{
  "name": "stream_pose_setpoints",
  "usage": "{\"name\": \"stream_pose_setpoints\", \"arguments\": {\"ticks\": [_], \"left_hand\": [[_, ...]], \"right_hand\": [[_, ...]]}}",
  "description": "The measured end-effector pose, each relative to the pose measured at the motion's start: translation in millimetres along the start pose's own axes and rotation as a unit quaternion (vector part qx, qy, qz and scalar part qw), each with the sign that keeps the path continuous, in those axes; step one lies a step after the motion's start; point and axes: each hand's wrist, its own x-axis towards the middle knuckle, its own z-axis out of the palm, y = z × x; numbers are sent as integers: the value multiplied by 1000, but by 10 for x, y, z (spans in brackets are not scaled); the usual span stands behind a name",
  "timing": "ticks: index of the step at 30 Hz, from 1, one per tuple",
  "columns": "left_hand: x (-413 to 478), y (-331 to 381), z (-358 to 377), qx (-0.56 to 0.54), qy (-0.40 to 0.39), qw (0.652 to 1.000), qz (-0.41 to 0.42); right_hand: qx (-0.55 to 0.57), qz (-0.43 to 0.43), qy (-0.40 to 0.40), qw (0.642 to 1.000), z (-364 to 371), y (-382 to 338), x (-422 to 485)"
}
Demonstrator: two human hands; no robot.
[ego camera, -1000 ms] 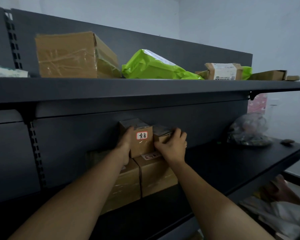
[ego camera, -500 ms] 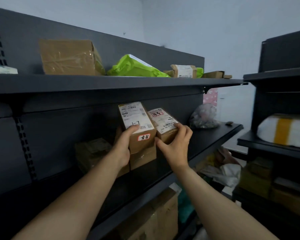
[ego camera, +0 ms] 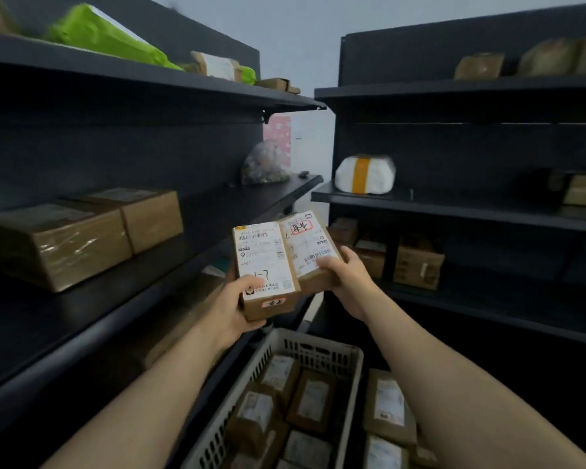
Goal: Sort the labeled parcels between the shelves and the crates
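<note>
Two parcels are up above the crate (ego camera: 320,345), between the shelves (ego camera: 237,204): my left grip (ego camera: 233,308) curls round the larger parcel (ego camera: 264,262), thumb on its label; my right grip (ego camera: 347,274) pinches the smaller parcel (ego camera: 310,243) by its near end. Their edges touch, so I judge one nudge could lever the smaller loose into the crate, unsorted.

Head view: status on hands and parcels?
Left hand grips the larger box. Right hand grips the smaller box. Below them the crate, partly filled; nothing between.
</note>
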Motion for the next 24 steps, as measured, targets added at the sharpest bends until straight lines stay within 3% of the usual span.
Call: {"name": "stream_pose_setpoints", "arguments": {"ticks": [4, 7, 12, 24], "left_hand": [[49, -488, 361, 4, -28, 999, -28], [107, -950, 663, 36, -53, 996, -65], [197, -1790, 1092, 74, -100, 985, -123], [644, -3118, 1820, 55, -64, 970, -227]], "right_hand": [[-133, 113, 19, 984, -743, 275, -252], [-169, 196, 34, 965, -1327, 520, -459], [-155, 268, 86, 947, -2176, 943, -671], [-41, 405, 107, 907, -3523, 2002, -611]]}}
